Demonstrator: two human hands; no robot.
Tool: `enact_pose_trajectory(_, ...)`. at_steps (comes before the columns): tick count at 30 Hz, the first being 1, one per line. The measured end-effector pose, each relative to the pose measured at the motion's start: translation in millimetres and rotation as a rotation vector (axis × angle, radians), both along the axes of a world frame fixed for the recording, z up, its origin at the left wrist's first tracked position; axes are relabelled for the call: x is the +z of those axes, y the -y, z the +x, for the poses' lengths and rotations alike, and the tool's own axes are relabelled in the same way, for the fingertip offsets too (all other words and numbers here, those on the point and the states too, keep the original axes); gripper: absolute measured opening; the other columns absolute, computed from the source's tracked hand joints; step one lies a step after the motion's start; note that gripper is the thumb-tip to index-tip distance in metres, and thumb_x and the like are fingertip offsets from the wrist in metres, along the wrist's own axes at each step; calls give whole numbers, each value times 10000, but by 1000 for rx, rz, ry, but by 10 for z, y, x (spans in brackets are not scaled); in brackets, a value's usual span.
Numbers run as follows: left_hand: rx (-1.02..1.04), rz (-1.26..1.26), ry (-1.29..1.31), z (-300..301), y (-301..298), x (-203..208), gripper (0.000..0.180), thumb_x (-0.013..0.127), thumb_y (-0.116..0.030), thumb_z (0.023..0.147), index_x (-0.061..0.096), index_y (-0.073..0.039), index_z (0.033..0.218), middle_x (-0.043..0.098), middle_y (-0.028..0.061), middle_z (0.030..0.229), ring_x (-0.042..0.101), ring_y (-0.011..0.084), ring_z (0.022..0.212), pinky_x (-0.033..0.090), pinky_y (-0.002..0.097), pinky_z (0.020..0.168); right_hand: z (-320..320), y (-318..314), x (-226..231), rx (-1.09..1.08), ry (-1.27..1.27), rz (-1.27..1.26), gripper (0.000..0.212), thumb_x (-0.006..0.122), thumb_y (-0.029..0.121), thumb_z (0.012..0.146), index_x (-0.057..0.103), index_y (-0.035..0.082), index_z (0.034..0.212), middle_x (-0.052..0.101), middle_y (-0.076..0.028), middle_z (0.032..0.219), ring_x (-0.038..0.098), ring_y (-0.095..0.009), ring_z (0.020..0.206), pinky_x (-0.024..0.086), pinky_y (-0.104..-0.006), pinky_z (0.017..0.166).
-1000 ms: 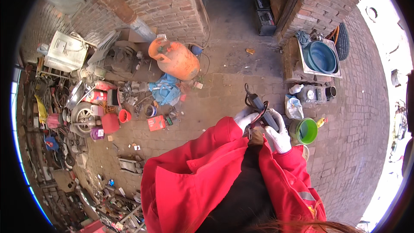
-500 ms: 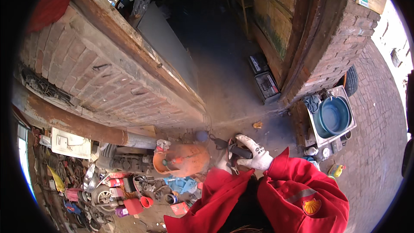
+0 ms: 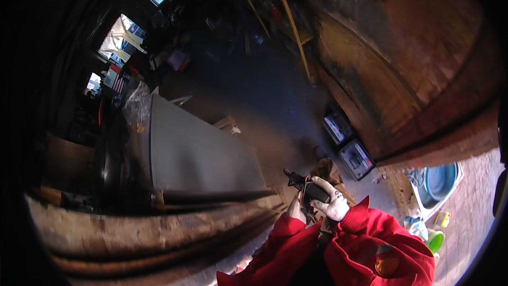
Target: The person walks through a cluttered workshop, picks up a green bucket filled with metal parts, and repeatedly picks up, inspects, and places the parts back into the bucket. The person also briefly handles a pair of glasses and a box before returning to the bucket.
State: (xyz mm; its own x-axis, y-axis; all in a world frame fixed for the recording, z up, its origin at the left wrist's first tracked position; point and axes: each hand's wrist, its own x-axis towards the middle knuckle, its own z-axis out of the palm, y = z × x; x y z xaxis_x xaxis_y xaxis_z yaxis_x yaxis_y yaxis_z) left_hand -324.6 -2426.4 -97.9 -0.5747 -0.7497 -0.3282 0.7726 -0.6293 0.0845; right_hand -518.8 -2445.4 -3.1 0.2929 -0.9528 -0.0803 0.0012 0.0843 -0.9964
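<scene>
In front of my body, both my white-gloved hands hold a black hand-sized device with thin leads (image 3: pixel 317 193). A darker, narrow piece juts out at its far left end. My right hand (image 3: pixel 334 205) is closed on it from the right, thumb and fingers around its body. My left hand (image 3: pixel 296 209) grips its left side, with the fingers partly hidden by the device and leads. What kind of device it is, I cannot make out. Red sleeves cover both forearms. Just beyond the hands, a trousered leg and dark shoe (image 3: pixel 324 164) show on the floor.
Two black batteries (image 3: pixel 356 159) stand by the wooden door (image 3: pixel 381 69) at right. A grey panel (image 3: pixel 201 148) rises at left, next to the doorway's sill. Yellow shelving (image 3: pixel 291 16) stands in the dark room. A blue basin (image 3: pixel 438 182) sits in a sink outside, right.
The view has moved forward from outside into the doorway; the orange bucket and clutter at left are out of sight. Both hands still hold the black device.
</scene>
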Motion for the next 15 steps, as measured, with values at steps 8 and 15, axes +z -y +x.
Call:
enact_pose_trajectory(8,101,-466,819,427,3108,989,322,523,-216,1020,557,-91,1316,643,50,1159,629,144,1030,530,268,845,611,3048,421,34,-272,-109,756,852,129,751,508,94,1423,598,-154,1341,568,-292,1265,471,-373,1065)
enact_pose_trajectory(15,-226,-1127,1461,1438,4974,1602,468,665,-123,897,539,-57,1343,599,83,1217,615,191,1073,512,300,909,1189,5059,1303,232,202,73,695,679,57,836,431,56,1484,546,-125,1408,515,-227,1301,416,-358,1099)
